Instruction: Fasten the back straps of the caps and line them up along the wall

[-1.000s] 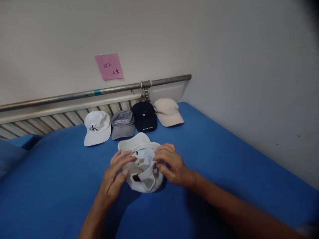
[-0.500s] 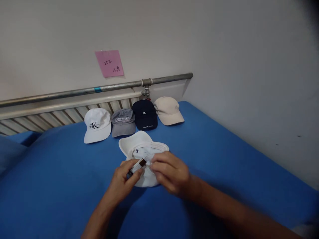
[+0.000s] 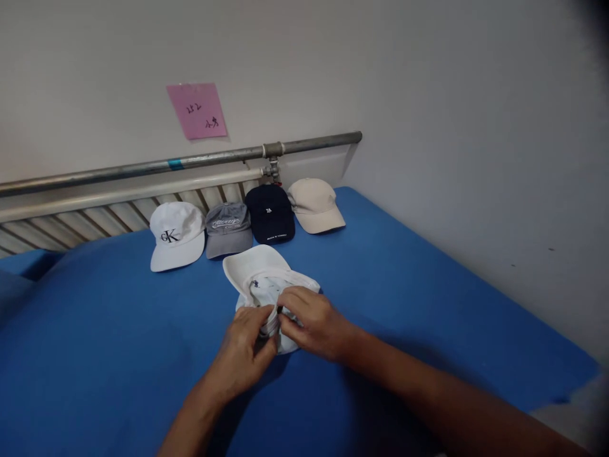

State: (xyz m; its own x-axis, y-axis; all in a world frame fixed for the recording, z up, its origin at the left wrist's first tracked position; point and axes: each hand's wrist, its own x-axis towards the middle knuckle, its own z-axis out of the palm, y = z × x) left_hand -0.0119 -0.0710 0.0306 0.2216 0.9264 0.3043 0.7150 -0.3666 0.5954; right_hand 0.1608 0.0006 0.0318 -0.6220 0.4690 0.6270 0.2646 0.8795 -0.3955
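A white baseball cap [image 3: 254, 261] lies upside down on the blue sheet, its brim pointing away and its inside facing up. My left hand [image 3: 245, 343] pinches the cap's back strap between thumb and fingers. Close beside it, my right hand [image 3: 314, 322] has its fingers closed at the same strap, around a small dark buckle [image 3: 280, 310] that is mostly covered. The fingertips of both hands almost meet there. Parts of the strap and the cap's rear edge are hidden behind my fingers.
Behind the cap stand a white cap with black letters [image 3: 178, 238], a grey cap [image 3: 228, 231], a black cap [image 3: 270, 216] and a beige cap [image 3: 314, 206]. A radiator [image 3: 99, 219] and metal pipe [image 3: 214, 157] run along the wall, under a pink note [image 3: 197, 112].
My right hand has shifted left to the buckle, closing in on my left hand. The dark buckle, plainly visible before, is now mostly covered. The whole view has moved slightly.
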